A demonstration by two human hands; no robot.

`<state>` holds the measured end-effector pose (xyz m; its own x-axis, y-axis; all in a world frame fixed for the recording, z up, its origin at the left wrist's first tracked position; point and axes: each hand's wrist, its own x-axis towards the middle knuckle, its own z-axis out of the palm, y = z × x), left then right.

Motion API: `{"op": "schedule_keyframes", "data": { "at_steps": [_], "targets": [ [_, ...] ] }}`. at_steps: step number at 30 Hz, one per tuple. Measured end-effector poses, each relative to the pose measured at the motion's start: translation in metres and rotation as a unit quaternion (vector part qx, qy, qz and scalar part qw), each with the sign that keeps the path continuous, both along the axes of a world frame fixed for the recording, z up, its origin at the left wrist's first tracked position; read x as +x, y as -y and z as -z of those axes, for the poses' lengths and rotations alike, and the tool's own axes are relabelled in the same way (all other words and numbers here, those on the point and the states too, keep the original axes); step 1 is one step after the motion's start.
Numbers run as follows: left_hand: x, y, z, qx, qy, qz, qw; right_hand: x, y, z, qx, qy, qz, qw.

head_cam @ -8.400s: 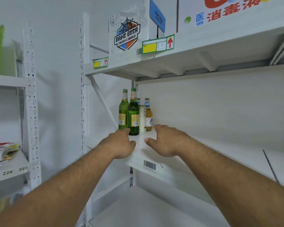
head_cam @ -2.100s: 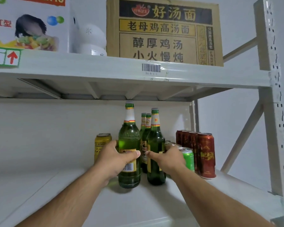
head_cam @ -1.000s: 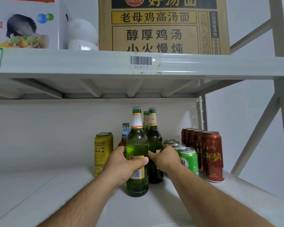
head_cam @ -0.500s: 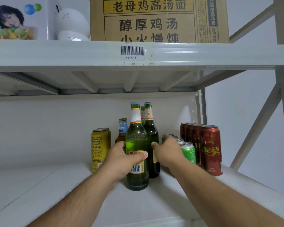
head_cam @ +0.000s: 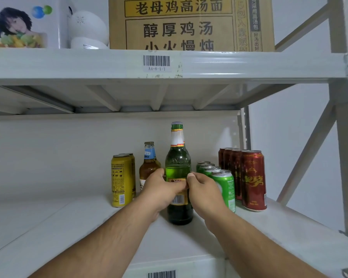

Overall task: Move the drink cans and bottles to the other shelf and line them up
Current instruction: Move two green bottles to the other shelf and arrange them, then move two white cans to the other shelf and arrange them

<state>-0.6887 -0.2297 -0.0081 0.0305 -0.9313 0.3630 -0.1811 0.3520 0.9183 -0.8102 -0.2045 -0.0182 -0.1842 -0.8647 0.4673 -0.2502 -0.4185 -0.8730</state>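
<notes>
head view: your left hand and right hand both have fingers curled round the label of the green bottle, which stands upright on the shelf between the amber bottle and green cans. it's glass, likely heavy, slippery and breakable, so hold low on the body, not the neck.

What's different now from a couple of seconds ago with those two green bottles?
The left hand still grips the front green bottle, now slid right, straight in front of the second green bottle and hiding it. The right hand has let go of that second bottle and now pinches the front one too. The yellow cans, brown bottle, green cans and red cans stayed put.
</notes>
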Motion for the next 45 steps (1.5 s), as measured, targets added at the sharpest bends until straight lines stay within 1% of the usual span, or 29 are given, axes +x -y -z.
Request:
{"op": "schedule_keyframes", "data": {
  "at_steps": [6, 13, 21, 25, 27, 31, 33, 34, 36, 37, 40, 42, 45],
  "targets": [
    [-0.003, 0.0, 0.001, 0.002, -0.001, 0.006, 1.0, 0.0, -0.001, 0.003, -0.02, 0.007, 0.008, 1.0],
    [-0.002, -0.007, 0.0, 0.01, 0.031, 0.003, 0.999, 0.001, -0.008, 0.003, -0.026, -0.006, 0.008, 1.0],
    [0.002, -0.014, 0.001, 0.029, 0.099, 0.006, 0.995, -0.009, -0.019, 0.002, -0.004, -0.065, -0.012, 0.998],
    [0.004, -0.016, 0.007, 0.036, 0.119, 0.005, 0.992, -0.014, -0.027, 0.004, -0.001, -0.094, 0.005, 0.996],
    [0.006, -0.02, 0.009, 0.041, 0.135, 0.002, 0.99, -0.017, -0.037, 0.005, -0.021, -0.131, 0.021, 0.991],
    [0.02, -0.043, 0.006, 0.039, 0.182, 0.013, 0.982, -0.013, -0.074, 0.008, -0.094, -0.246, 0.051, 0.963],
    [0.038, -0.058, 0.002, 0.019, 0.23, -0.013, 0.973, 0.0, -0.093, 0.005, -0.133, -0.293, 0.043, 0.946],
    [0.052, -0.065, -0.001, 0.0, 0.258, -0.038, 0.965, 0.01, -0.101, 0.003, -0.143, -0.31, 0.02, 0.94],
    [0.082, -0.08, -0.005, -0.036, 0.318, -0.088, 0.943, 0.035, -0.105, 0.0, -0.138, -0.34, -0.031, 0.93],
    [0.1, -0.088, -0.005, -0.039, 0.347, -0.115, 0.93, 0.051, -0.102, -0.002, -0.125, -0.352, -0.055, 0.926],
    [0.163, -0.106, -0.002, -0.007, 0.42, -0.192, 0.887, 0.106, -0.096, -0.008, -0.09, -0.407, -0.104, 0.903],
    [0.208, -0.118, 0.002, 0.023, 0.435, -0.223, 0.872, 0.146, -0.093, -0.01, -0.077, -0.463, -0.121, 0.875],
    [0.269, -0.143, 0.005, 0.067, 0.424, -0.27, 0.862, 0.208, -0.094, -0.013, -0.074, -0.518, -0.143, 0.84]
  ]
}}
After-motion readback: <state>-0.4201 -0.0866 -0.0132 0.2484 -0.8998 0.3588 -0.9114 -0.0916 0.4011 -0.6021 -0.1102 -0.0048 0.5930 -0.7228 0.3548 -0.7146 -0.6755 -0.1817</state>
